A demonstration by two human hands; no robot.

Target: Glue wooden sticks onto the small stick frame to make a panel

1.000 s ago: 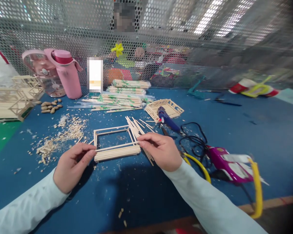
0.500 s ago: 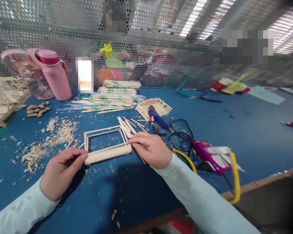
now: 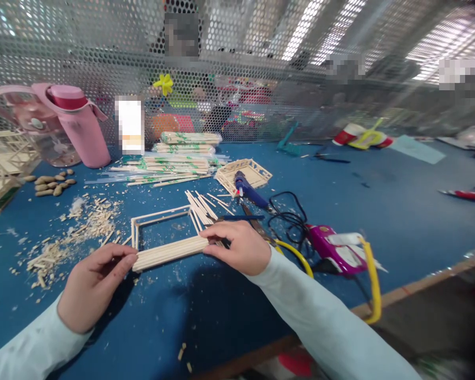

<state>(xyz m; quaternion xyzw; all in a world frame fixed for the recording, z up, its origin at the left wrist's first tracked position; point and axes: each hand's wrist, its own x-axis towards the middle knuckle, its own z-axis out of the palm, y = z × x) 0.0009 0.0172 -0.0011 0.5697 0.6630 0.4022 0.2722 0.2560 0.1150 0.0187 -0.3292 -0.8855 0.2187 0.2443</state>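
head view: fingers of left hand (image 3: 91,289) and right hand (image 3: 241,247) pinch opposite ends of the stick row (image 3: 168,254), at the near side of the stick frame (image 3: 162,212) on the surface (image 3: 134,327); apparently alignment, next calling for flush ends and even pressure.

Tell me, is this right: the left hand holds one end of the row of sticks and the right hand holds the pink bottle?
Not quite: the right hand holds the other end of the row of sticks; the pink bottle stands untouched farther back, as the head view shows. The left hand part is right.
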